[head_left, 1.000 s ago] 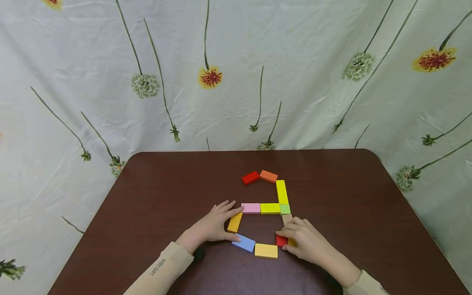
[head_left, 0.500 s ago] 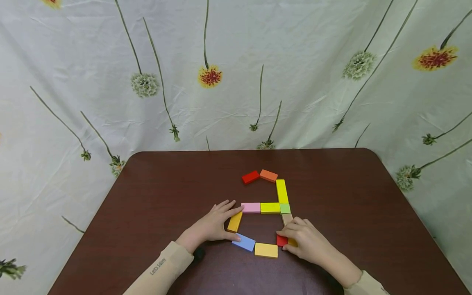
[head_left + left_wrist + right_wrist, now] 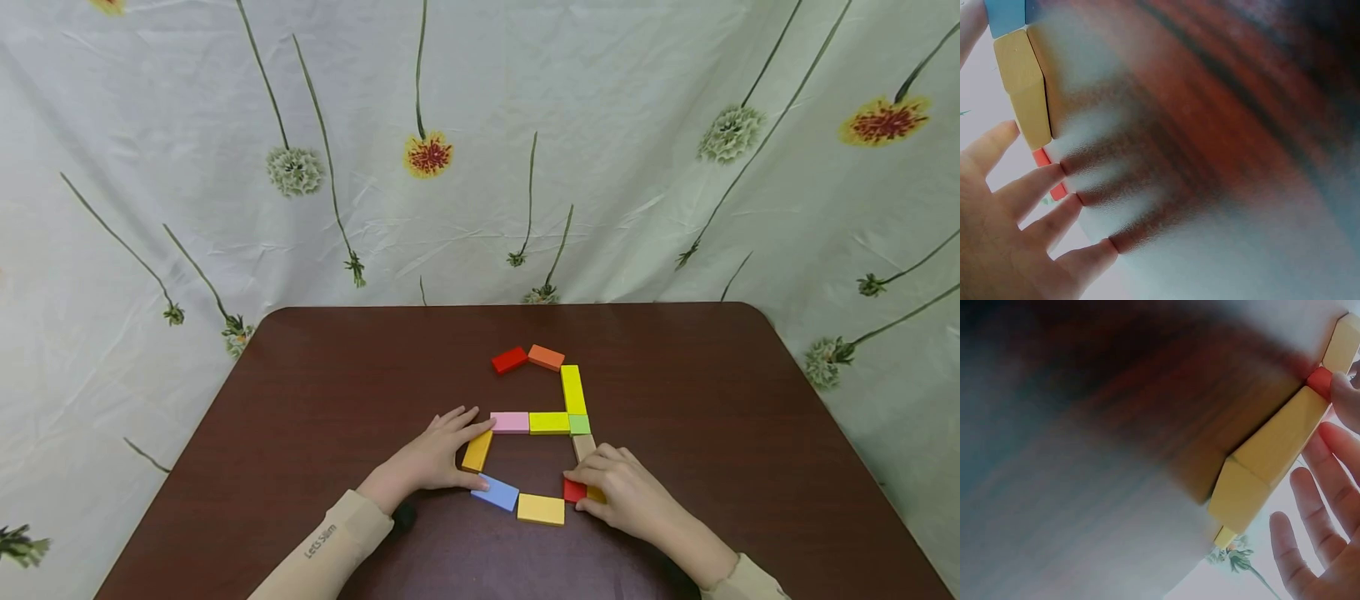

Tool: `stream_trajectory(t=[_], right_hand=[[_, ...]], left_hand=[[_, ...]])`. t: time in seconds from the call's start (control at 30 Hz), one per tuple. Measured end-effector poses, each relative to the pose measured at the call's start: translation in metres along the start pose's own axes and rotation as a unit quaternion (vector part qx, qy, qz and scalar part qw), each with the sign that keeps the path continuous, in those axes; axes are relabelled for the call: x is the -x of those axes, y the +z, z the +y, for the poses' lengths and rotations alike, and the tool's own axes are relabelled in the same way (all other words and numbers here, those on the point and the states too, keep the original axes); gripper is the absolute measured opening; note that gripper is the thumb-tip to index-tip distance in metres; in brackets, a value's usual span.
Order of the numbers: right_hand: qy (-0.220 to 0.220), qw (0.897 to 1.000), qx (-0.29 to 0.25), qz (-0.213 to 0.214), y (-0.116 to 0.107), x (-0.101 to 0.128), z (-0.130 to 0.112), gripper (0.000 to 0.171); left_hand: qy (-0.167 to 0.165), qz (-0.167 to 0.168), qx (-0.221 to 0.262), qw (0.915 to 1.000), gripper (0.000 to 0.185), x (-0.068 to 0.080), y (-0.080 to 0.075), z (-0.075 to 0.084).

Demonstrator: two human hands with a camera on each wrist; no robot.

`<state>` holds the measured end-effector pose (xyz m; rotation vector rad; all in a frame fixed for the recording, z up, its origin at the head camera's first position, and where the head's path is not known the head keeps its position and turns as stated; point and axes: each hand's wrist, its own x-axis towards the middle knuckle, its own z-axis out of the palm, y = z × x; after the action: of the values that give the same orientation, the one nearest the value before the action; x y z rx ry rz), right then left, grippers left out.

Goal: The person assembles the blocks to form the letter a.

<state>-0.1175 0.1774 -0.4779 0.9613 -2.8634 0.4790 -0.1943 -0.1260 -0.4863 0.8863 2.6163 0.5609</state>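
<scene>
My right hand (image 3: 626,490) pinches a small red block (image 3: 575,490) between thumb and index finger. That block lies flat against an orange-yellow block (image 3: 596,493), partly covered by the hand; a tan block (image 3: 584,448) continues above it. In the right wrist view the thumb and a finger meet the red block (image 3: 1319,382), the other fingers apart from it. My left hand (image 3: 435,456) rests with fingers spread, its thumb at a blue block (image 3: 497,493) and its index fingertip at the end of a pink block (image 3: 510,423). Between them lies another orange-yellow block (image 3: 477,451).
The blocks form a loop on the brown table (image 3: 337,375), closed by a pale yellow block (image 3: 541,509), a yellow one (image 3: 549,423) and a green one (image 3: 579,425). Farther back are a long yellow block (image 3: 572,389), an orange one (image 3: 547,357) and a red one (image 3: 510,361).
The small red block has shifted very slightly right, toward the orange-yellow block, with my right fingers on it. My left hand has stayed in place.
</scene>
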Motion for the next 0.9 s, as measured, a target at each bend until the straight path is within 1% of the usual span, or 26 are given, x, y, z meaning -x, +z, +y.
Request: stream_trajectory(t=[0.37, 0.6, 0.73, 0.9], right_hand=[[-0.002, 1.0, -0.004, 0.003, -0.0007, 0.0001, 0.0003, 0.038], [0.006, 1.0, -0.016, -0.022, -0.0017, -0.0032, 0.0009, 0.045], [-0.004, 1.0, -0.017, -0.02, -0.0011, -0.0037, 0.0019, 0.043], [0.003, 0.999, -0.028, -0.016, 0.0005, -0.0034, -0.0011, 0.037]], left_hand=[[0.003, 0.0, -0.004, 1.0, 0.092, -0.0002, -0.0001, -0.0004], [0.007, 0.005, -0.006, 0.9999, 0.092, -0.0004, 0.0001, -0.0013], [0.007, 0.004, -0.006, 1.0, 0.091, -0.0004, -0.0001, -0.0009], [0.001, 0.0, -0.002, 1.0, 0.091, 0.0002, -0.0004, 0.0005]])
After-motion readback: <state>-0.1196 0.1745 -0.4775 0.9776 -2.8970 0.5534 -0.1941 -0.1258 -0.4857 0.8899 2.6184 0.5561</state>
